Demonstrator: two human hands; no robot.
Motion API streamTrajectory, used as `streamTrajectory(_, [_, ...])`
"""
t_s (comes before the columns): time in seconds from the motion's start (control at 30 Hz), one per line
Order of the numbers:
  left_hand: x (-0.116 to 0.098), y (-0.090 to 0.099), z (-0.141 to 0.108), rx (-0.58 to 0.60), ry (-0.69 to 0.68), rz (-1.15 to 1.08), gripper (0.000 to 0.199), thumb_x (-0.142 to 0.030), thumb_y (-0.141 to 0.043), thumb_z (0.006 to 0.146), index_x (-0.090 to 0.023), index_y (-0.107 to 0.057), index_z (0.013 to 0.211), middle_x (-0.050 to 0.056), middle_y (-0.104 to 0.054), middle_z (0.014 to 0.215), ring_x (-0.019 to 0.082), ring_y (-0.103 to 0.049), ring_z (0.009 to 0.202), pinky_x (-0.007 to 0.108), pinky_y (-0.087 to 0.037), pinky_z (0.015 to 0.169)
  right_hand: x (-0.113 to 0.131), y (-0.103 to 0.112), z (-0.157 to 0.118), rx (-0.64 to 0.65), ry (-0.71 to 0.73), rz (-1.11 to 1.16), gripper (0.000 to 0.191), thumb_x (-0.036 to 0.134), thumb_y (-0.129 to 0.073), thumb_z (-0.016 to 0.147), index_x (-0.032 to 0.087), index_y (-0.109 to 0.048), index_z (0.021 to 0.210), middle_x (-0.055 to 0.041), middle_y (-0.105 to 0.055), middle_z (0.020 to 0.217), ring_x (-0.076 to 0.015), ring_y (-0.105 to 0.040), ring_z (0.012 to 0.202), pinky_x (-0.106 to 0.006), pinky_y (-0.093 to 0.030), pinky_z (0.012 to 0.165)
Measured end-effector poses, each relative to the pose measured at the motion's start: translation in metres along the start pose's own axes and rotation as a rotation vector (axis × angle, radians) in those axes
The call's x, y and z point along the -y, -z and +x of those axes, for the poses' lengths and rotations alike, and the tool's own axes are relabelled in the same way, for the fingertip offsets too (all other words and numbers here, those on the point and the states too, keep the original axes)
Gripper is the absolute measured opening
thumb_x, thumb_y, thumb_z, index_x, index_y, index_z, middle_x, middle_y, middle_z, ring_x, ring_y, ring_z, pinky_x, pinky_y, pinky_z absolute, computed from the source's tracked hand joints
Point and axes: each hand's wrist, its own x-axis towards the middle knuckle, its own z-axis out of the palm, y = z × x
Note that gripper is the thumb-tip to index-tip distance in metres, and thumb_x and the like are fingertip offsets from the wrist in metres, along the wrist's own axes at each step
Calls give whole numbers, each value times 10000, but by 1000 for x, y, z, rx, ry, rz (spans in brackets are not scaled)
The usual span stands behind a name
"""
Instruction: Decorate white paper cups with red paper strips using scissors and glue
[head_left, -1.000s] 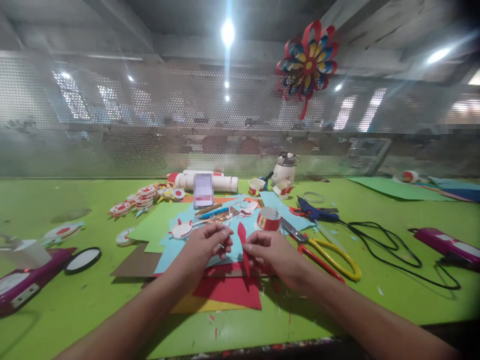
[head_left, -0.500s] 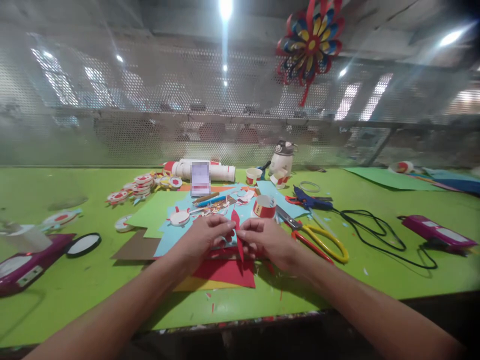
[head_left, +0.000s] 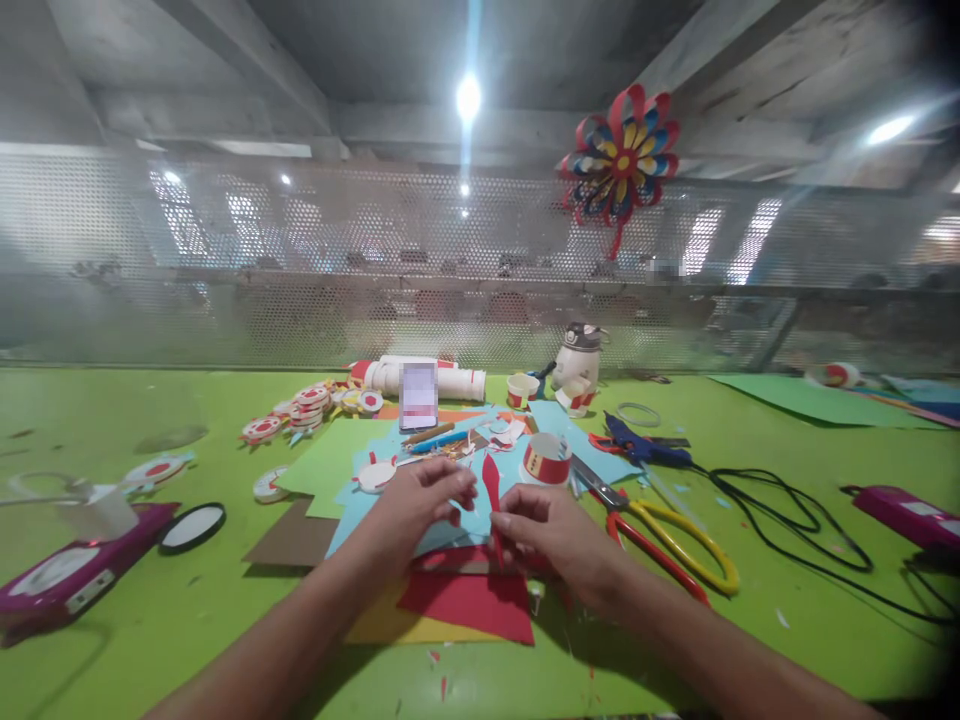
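Note:
My right hand (head_left: 551, 530) pinches a slim red paper piece (head_left: 491, 482), which stands upright with a pointed top. To its left, my left hand (head_left: 427, 505) is apart from the paper, its fingers slightly curled and spread with nothing visible in them. Beneath both hands lie light blue paper (head_left: 367, 525) and red paper (head_left: 472, 605). Just beyond my right hand is a paper cup (head_left: 546, 460) with a red band. Large scissors (head_left: 660, 540) with red and yellow handles lie to its right. A white disc with red tabs (head_left: 376, 475) rests by my left hand.
A phone (head_left: 418, 398) leans against white rolls (head_left: 461, 384). Several decorated discs (head_left: 311, 400) are piled at left. A blue glue gun (head_left: 637, 440) with a black cord (head_left: 795, 500) lies at right. Purple power strips (head_left: 90, 560) flank the table, and a bottle (head_left: 577, 360) stands behind.
My left hand has let go of the red paper piece and moved slightly away; my right hand still holds it. The camera view has tilted upward.

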Motion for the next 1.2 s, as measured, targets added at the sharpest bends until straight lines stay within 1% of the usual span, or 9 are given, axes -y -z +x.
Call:
streamTrajectory(0.1, [-22, 24, 10, -219, -82, -96, 83, -186, -713, 720, -104, -700, 733, 70, -673, 721, 138, -628, 691, 231, -500, 635, 2, 1, -1, -10, -23, -10, 381, 485, -734, 700, 159, -540, 728, -33, -669, 624, -89, -542, 479, -213, -357, 451])
streamTrajectory(0.23, [-59, 66, 26, -372, -192, -139, 73, -108, -610, 765, -93, -678, 742, 80, -685, 777, 136, -652, 762, 247, -539, 754, 2, 1, -1, 15, -37, -58, 380, 493, -704, 724, 164, -515, 754, -24, -671, 606, -94, -571, 454, -195, -372, 420])
streamTrajectory(0.33, [-77, 92, 43, -474, -239, -127, 72, -77, -579, 749, -94, -638, 711, 91, -676, 764, 143, -656, 768, 252, -550, 750, 2, 0, -2, 46, -23, -81, 359, 482, -677, 752, 167, -506, 769, -17, -668, 600, -90, -572, 423, -181, -353, 389])
streamTrajectory(0.43, [-79, 111, 63, -535, -210, -56, 33, -81, -596, 714, -99, -603, 687, 111, -667, 750, 155, -657, 733, 252, -547, 692, 1, 1, -2, 64, -9, -100, 364, 495, -655, 766, 171, -490, 763, -26, -680, 611, -90, -573, 406, -169, -310, 361])
streamTrajectory(0.53, [-68, 123, 79, -581, -173, 81, 28, -124, -607, 707, -113, -596, 683, 86, -656, 724, 141, -639, 678, 250, -526, 660, 0, 4, -2, 50, 0, -128, 362, 501, -648, 770, 174, -493, 771, -19, -684, 618, -91, -575, 405, -165, -298, 354])
streamTrajectory(0.67, [-50, 134, 84, -570, -115, 365, 112, -197, -715, 616, -134, -637, 664, 40, -655, 646, 154, -610, 660, 251, -480, 615, 0, 7, -1, 37, -10, -136, 337, 481, -649, 777, 179, -500, 783, -11, -684, 628, -89, -578, 415, -160, -313, 364])
streamTrajectory(0.83, [-47, 150, 74, -437, -8, 671, 200, -289, -803, 486, -176, -692, 609, 50, -677, 606, 208, -615, 645, 272, -435, 548, 3, 5, -4, 56, -10, -131, 328, 474, -645, 778, 181, -500, 765, -14, -681, 635, -96, -583, 422, -179, -347, 377])
streamTrajectory(1.0, [-52, 165, 66, -442, 37, 806, 149, -307, -779, 511, -209, -678, 563, 40, -663, 562, 223, -619, 626, 270, -424, 527, 5, 2, -6, 57, -7, -120, 340, 485, -654, 760, 183, -497, 761, -12, -671, 619, -99, -575, 426, -192, -359, 382])
streamTrajectory(1.2, [-44, 171, 58, -429, 56, 880, 193, -336, -780, 518, -182, -668, 545, 76, -694, 616, 225, -624, 598, 281, -422, 534, 4, 4, -5, 59, -15, -105, 298, 438, -658, 764, 190, -496, 788, 0, -668, 628, -96, -584, 444, -193, -364, 400])
